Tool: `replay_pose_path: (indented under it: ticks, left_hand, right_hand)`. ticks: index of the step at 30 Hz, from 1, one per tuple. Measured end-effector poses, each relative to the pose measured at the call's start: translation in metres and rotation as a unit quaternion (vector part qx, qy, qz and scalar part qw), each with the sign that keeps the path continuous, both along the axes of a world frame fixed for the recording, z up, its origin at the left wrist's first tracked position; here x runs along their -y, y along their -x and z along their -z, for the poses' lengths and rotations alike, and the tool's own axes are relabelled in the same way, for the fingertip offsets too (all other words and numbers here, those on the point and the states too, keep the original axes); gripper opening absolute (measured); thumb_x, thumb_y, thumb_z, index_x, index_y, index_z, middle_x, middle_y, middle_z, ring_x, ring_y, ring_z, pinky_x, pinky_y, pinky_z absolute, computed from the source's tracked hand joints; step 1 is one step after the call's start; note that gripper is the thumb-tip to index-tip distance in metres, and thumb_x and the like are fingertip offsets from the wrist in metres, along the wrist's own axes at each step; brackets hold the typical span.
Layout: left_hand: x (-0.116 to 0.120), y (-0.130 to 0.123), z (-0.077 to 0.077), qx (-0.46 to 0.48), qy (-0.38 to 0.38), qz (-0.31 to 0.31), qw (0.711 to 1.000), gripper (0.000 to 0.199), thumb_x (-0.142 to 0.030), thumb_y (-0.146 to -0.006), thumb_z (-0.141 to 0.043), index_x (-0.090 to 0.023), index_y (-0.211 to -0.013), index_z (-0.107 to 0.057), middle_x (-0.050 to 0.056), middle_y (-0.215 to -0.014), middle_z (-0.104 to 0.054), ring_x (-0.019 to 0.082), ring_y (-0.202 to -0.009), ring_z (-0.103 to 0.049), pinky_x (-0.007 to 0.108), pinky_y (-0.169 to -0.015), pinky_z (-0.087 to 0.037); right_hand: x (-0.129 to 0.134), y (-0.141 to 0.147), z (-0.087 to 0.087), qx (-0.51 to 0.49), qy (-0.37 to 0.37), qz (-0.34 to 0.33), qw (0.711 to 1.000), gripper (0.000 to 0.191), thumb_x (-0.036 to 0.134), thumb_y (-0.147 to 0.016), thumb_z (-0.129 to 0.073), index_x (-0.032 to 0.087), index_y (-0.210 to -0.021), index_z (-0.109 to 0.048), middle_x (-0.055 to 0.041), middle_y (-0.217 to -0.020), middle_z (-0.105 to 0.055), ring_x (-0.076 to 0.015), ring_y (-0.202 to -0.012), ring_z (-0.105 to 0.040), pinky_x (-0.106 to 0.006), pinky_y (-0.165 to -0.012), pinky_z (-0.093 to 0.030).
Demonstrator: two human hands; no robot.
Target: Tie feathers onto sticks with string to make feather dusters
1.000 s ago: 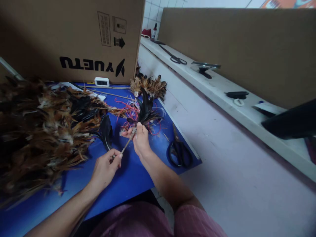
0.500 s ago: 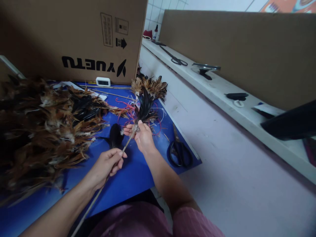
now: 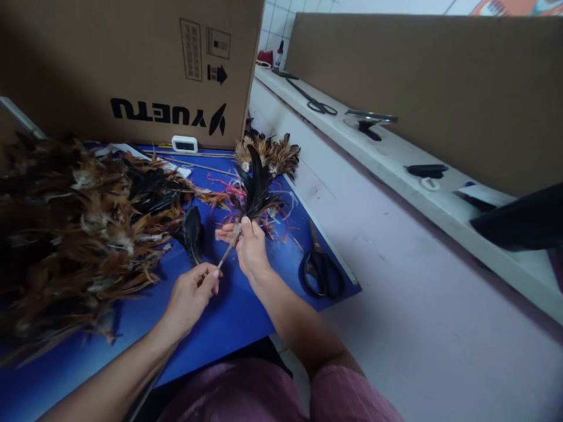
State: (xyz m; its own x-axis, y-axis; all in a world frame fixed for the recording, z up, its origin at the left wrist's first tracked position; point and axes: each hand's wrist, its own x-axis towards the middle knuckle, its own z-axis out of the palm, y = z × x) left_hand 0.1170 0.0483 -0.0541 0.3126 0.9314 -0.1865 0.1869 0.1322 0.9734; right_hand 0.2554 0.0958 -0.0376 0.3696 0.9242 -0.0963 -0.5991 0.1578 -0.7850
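My left hand [image 3: 193, 296] is closed round a thin stick [image 3: 227, 252], which runs from low beside my forearm up toward my other hand. At the stick's upper end, my right hand [image 3: 252, 243] pinches the base of a bunch of dark feathers [image 3: 256, 187], thumb on top and the other fingers beneath. The feathers fan away from me. Just beyond my left hand a loose black feather [image 3: 192, 231] shows; whether it touches my fingers I cannot tell. Behind the bunch lie tangled pink and red strands [image 3: 224, 190].
A large pile of brown and black feathers [image 3: 97, 228] covers the left of the blue table [image 3: 229, 328]. Black-handled scissors [image 3: 323, 269] lie near its right edge. Feather bunches [image 3: 285, 153], a small white-framed device [image 3: 185, 144] and a cardboard box [image 3: 132, 58] stand behind. A ledge [image 3: 396, 167] runs along the right.
The dark feathers have turned and spread wider as the stick shifted in my hands. Both hands moved slightly left. The loose black feather appears farther left and more upright.
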Motion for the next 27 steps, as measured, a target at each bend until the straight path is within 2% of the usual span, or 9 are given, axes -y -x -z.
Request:
replay_pose_path:
  ticks: [6, 9, 14, 17, 21, 24, 27]
  left_hand:
    - [0.001, 0.000, 0.000, 0.003, -0.001, -0.003, 1.000, 0.029, -0.045, -0.078, -0.060, -0.017, -0.074, -0.063, -0.002, -0.054, -0.053, 0.007, -0.042, -0.037, 0.019, -0.040, -0.024]
    - [0.000, -0.003, -0.006, 0.036, 0.046, 0.007, 0.998, 0.031, -0.046, -0.076, -0.061, -0.016, -0.075, -0.062, -0.003, -0.054, -0.050, 0.006, -0.041, -0.034, 0.018, -0.039, -0.022]
    - [-0.003, -0.004, -0.018, 0.086, 0.121, 0.018, 0.989, 0.035, -0.048, -0.074, -0.064, -0.014, -0.080, -0.061, -0.005, -0.053, -0.047, 0.002, -0.038, -0.028, 0.016, -0.038, -0.017]
    - [-0.003, -0.003, -0.021, 0.103, 0.140, 0.019, 0.985, 0.035, -0.048, -0.073, -0.065, -0.014, -0.081, -0.061, -0.005, -0.054, -0.047, 0.002, -0.038, -0.026, 0.016, -0.038, -0.016]
    - [-0.002, 0.000, -0.022, 0.102, 0.154, 0.034, 0.982, 0.035, -0.047, -0.074, -0.065, -0.014, -0.082, -0.060, -0.005, -0.055, -0.048, 0.001, -0.039, -0.026, 0.015, -0.038, -0.015]
    - [-0.001, 0.000, -0.021, 0.100, 0.160, 0.037, 0.981, 0.036, -0.048, -0.075, -0.065, -0.014, -0.084, -0.060, -0.005, -0.056, -0.048, 0.001, -0.040, -0.026, 0.015, -0.038, -0.015]
    - [-0.003, 0.000, -0.019, 0.093, 0.145, 0.024, 0.985, 0.035, -0.047, -0.075, -0.065, -0.014, -0.083, -0.060, -0.005, -0.056, -0.048, 0.002, -0.040, -0.028, 0.015, -0.038, -0.016]
  right_hand:
    - [0.001, 0.005, 0.002, 0.005, 0.003, 0.012, 1.000, 0.017, 0.030, -0.092, -0.045, 0.017, -0.082, -0.049, -0.0011, -0.062, -0.068, -0.0163, -0.059, -0.070, -0.037, -0.070, -0.059]
    - [0.001, -0.001, -0.001, -0.003, 0.021, -0.005, 1.000, 0.016, 0.029, -0.091, -0.047, 0.015, -0.083, -0.052, -0.0035, -0.064, -0.070, -0.0168, -0.060, -0.070, -0.037, -0.069, -0.059]
    - [-0.002, -0.021, -0.008, -0.050, 0.055, -0.067, 0.995, 0.015, 0.019, -0.087, -0.048, 0.012, -0.082, -0.060, -0.0079, -0.074, -0.073, -0.0179, -0.076, -0.071, -0.033, -0.076, -0.058]
    - [-0.002, -0.028, -0.011, -0.051, 0.066, -0.104, 0.991, 0.026, 0.030, -0.091, -0.043, 0.014, -0.083, -0.061, -0.0075, -0.071, -0.073, -0.0192, -0.075, -0.071, -0.036, -0.073, -0.059]
    - [-0.002, -0.029, -0.011, -0.042, 0.053, -0.114, 0.991, 0.043, 0.048, -0.095, -0.036, 0.014, -0.090, -0.061, -0.0030, -0.054, -0.066, -0.0206, -0.074, -0.071, -0.035, -0.068, -0.058]
    - [-0.004, -0.028, -0.008, -0.034, 0.029, -0.095, 0.994, 0.035, 0.046, -0.092, -0.046, 0.014, -0.093, -0.061, -0.0013, -0.056, -0.066, -0.0192, -0.073, -0.071, -0.034, -0.070, -0.058]
    - [-0.005, -0.025, -0.005, -0.024, -0.002, -0.067, 0.997, 0.024, 0.038, -0.087, -0.058, 0.014, -0.082, -0.059, -0.0049, -0.070, -0.071, -0.0181, -0.073, -0.071, -0.035, -0.076, -0.057]
